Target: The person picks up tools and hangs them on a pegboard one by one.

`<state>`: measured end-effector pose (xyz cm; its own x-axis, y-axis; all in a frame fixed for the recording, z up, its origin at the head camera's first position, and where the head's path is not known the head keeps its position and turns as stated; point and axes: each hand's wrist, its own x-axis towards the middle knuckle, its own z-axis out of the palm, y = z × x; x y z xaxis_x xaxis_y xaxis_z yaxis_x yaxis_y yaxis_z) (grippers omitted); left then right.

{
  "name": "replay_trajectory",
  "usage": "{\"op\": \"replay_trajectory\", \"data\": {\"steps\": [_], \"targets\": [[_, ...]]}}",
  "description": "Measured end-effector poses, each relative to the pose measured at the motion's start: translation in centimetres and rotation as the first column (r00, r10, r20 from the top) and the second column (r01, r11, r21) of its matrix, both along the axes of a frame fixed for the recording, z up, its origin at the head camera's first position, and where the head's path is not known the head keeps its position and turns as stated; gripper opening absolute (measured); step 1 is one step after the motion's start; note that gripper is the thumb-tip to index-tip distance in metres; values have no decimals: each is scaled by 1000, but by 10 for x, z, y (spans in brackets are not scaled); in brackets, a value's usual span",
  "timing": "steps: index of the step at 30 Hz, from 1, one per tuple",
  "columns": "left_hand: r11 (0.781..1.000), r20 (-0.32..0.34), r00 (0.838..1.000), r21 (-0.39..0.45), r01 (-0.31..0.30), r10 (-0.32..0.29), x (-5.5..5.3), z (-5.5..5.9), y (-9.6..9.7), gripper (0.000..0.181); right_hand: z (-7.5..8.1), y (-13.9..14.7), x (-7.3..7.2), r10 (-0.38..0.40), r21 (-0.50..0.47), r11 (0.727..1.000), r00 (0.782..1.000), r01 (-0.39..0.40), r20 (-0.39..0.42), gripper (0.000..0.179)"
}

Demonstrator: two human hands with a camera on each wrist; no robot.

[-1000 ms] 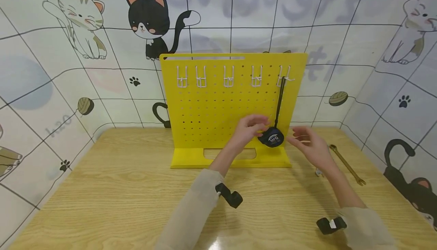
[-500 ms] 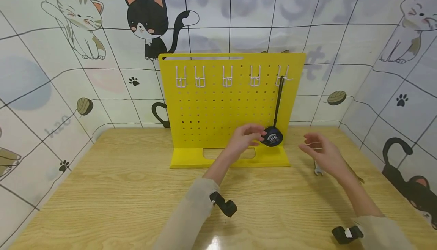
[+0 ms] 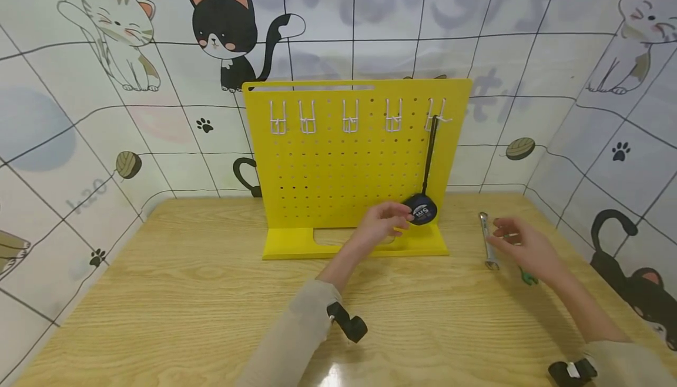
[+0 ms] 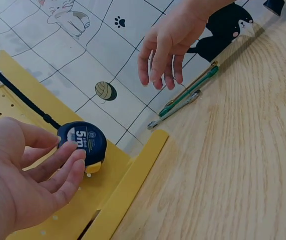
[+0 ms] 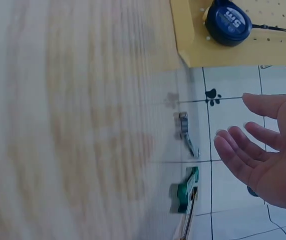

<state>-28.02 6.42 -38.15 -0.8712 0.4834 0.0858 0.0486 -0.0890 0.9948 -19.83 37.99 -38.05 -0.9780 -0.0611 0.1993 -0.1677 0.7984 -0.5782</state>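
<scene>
Head view: the tape [image 3: 425,211] is hanging by its strap [image 3: 431,155] from the rightmost hook [image 3: 445,120] on the board [image 3: 338,187], the left grip [image 3: 378,225] lying at the tape's edge, the right grip [image 3: 529,250] near a wrench [image 3: 487,241]. Left wrist view: the left grip is bending loosely, contact unclear; the case [image 4: 95,142] is looking hard, smooth, fairly heavy, probably best held across its sides. Right wrist view: the right grip is standing wide, holding nothing
</scene>
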Motion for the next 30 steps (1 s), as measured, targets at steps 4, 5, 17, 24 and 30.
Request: {"op": "replay_trajectory", "data": {"steps": [4, 5, 17, 24, 30], "targets": [[1000, 29, 1000, 5, 12, -12, 1, -5, 3, 24, -3, 7, 5, 7, 14, 1000, 998, -8, 62, 55], [1000, 34, 999, 4, 12, -12, 1, -6, 4, 24, -3, 7, 6, 12, 15, 1000, 997, -13, 79, 55], [998, 61, 996, 8, 60, -60, 4, -15, 18, 25, -11, 9, 9, 1, -13, 1000, 973, 2, 231, 65], [997, 65, 995, 20, 72, -73, 7, -18, 27, 27, -12, 8, 4, -28, -4, 1000, 949, 30, 315, 65], [996, 71, 994, 8, 86, -86, 11, -21, 36, 28, -10, 6, 1, -87, 47, 996, 932, 75, 351, 47]]}}
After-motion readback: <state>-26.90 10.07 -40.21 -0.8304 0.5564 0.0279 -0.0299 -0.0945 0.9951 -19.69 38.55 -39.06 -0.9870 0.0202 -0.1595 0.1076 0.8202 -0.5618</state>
